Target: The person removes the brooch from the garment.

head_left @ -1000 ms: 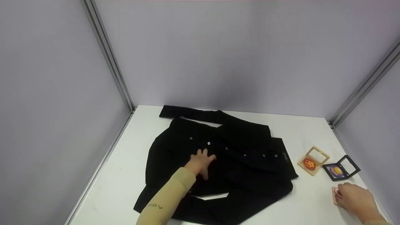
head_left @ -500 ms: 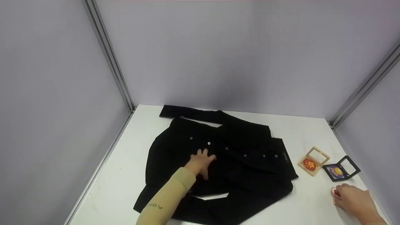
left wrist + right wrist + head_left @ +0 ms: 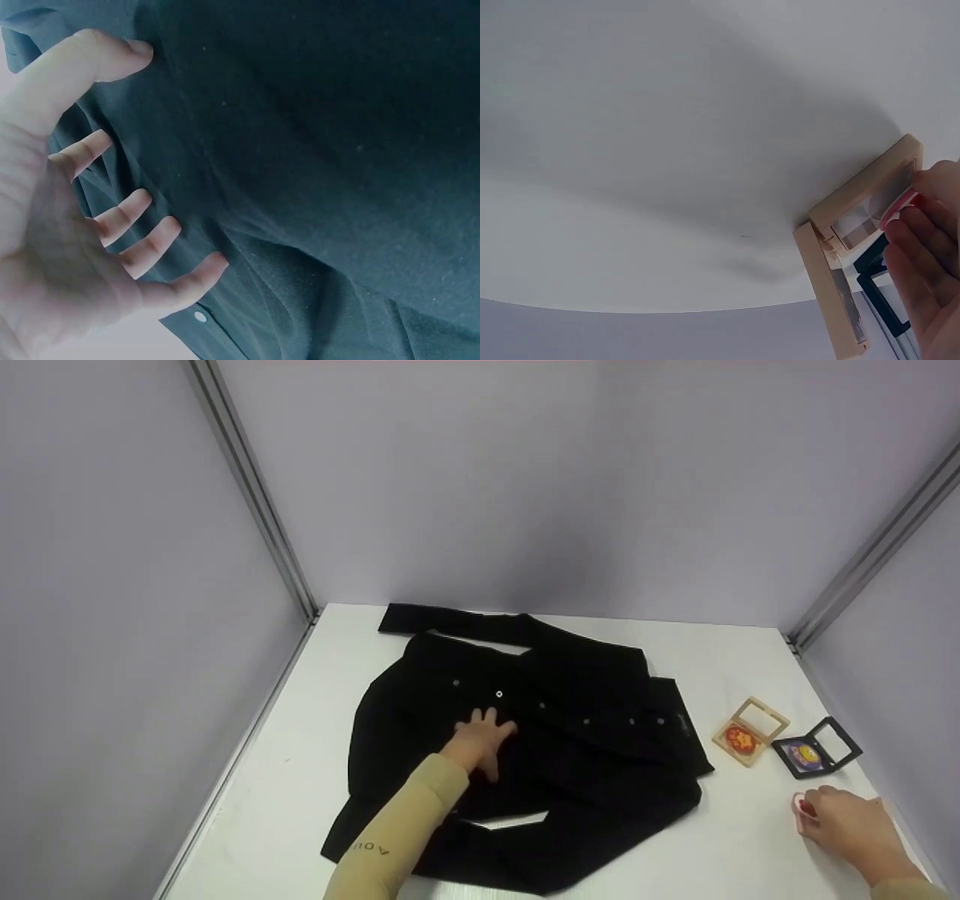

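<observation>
A black button-front garment [image 3: 600,780] with long sleeves lies spread across the white table. My left hand [image 3: 476,739] rests on it with the fingers spread; in the left wrist view the thumb and fingertips [image 3: 172,225] are at the cloth. At the front right, my right hand [image 3: 847,821] pinches a small round badge [image 3: 801,804] with a pink rim and red in the middle. Beneath it stands a pink hinged display case [image 3: 866,184], partly hidden by the hand in the head view. In the right wrist view the badge sits close over the case's window.
Beside the garment, an open tan case [image 3: 742,739] holds a round red-and-orange badge. An open black case [image 3: 806,757] with a purple-and-yellow badge stands just behind my right hand. Grey walls [image 3: 487,495] enclose the table [image 3: 270,765] at the back and both sides.
The round badge has shifted slightly left and away from me over the pink case, held in my right hand. My left hand stays on the garment. The head view has tilted down slightly.
</observation>
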A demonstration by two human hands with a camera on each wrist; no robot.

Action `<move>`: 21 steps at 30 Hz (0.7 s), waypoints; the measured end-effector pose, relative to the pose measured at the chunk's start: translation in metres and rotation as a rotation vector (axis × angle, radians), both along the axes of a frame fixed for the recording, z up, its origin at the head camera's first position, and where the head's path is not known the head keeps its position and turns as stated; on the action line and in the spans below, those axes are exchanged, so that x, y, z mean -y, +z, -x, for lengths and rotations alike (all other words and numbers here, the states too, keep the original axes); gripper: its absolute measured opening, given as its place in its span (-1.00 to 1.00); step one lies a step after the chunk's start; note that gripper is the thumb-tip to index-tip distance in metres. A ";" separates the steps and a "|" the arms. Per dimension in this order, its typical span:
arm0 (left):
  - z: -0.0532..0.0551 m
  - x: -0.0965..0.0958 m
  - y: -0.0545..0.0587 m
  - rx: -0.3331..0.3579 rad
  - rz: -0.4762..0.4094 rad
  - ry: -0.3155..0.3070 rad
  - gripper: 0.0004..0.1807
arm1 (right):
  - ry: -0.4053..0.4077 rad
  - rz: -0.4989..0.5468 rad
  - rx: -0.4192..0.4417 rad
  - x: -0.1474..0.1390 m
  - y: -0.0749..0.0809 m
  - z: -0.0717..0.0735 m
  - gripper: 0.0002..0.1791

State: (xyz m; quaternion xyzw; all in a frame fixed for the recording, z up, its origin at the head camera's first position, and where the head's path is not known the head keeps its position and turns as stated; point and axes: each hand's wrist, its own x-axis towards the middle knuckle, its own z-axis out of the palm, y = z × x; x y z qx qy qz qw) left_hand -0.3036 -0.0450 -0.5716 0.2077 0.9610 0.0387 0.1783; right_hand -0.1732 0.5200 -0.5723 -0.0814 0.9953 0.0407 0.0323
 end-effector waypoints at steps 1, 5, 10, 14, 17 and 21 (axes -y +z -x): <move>0.000 0.000 0.000 0.000 -0.002 0.000 0.00 | 0.006 -0.004 -0.014 0.000 -0.001 -0.001 -0.80; 0.000 0.000 -0.001 -0.004 -0.008 -0.003 0.00 | 0.016 0.001 -0.067 -0.004 -0.003 -0.003 -0.79; 0.000 0.000 -0.002 -0.018 -0.008 -0.010 -0.01 | 0.019 -0.004 -0.084 -0.006 -0.005 -0.007 -0.75; 0.000 0.000 -0.003 -0.019 -0.007 -0.008 0.00 | 0.021 -0.014 -0.067 -0.007 -0.007 -0.009 -0.73; 0.001 0.000 -0.003 -0.011 -0.008 -0.004 0.01 | 0.024 0.001 -0.087 -0.008 -0.010 -0.011 -0.72; 0.002 0.000 -0.003 0.000 0.011 -0.005 0.03 | 0.060 0.055 -0.220 -0.010 -0.015 -0.011 -0.70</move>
